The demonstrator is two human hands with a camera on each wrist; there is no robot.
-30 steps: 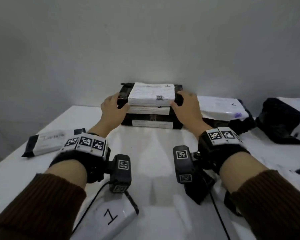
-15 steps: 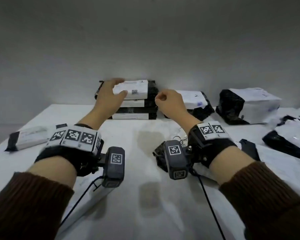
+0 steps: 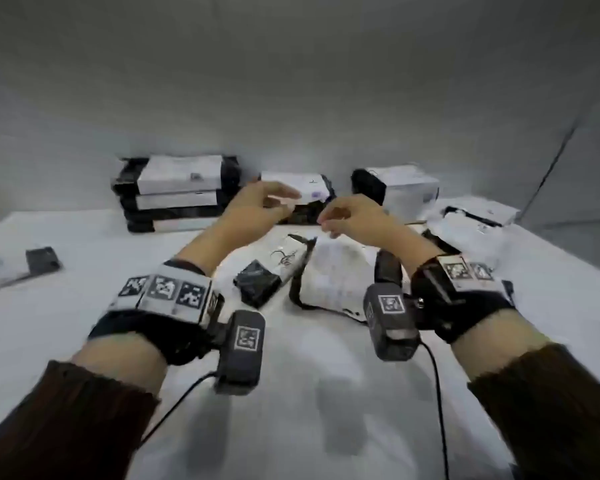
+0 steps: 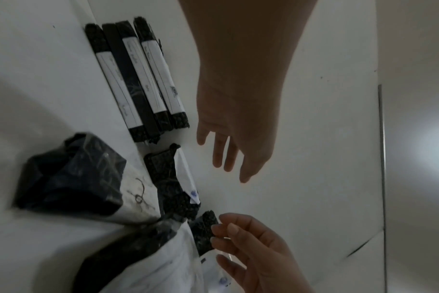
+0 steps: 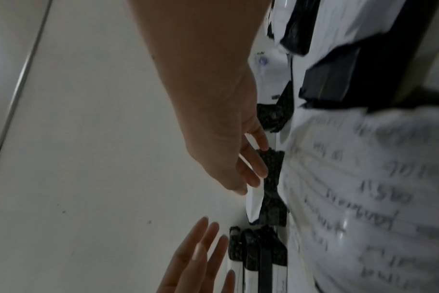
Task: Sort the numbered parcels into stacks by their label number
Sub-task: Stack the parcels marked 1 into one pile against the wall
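Note:
A stack (image 3: 177, 194) of several black-and-white parcels stands at the back left against the wall; in the left wrist view the stack (image 4: 138, 79) shows its label edges. To its right lies a parcel marked 2 (image 3: 300, 187). My left hand (image 3: 258, 207) hovers in front of that parcel with relaxed fingers (image 4: 226, 156), holding nothing. My right hand (image 3: 345, 220) hovers beside it, loosely curled and empty, above a large white parcel (image 3: 333, 282). A small black-and-white parcel (image 3: 269, 277) lies below my left hand. Both hands are off the stack.
A boxy parcel (image 3: 404, 188) stands at the back right, and a flat white one (image 3: 471, 220) lies beyond my right wrist. Another parcel (image 3: 18, 268) lies at the far left. The white table (image 3: 309, 393) stretches bare toward me. The wall is close behind.
Both hands have left the stack and moved right, toward the parcel marked 2. The left hand lifted off the top parcel. The view has swung right and is blurred.

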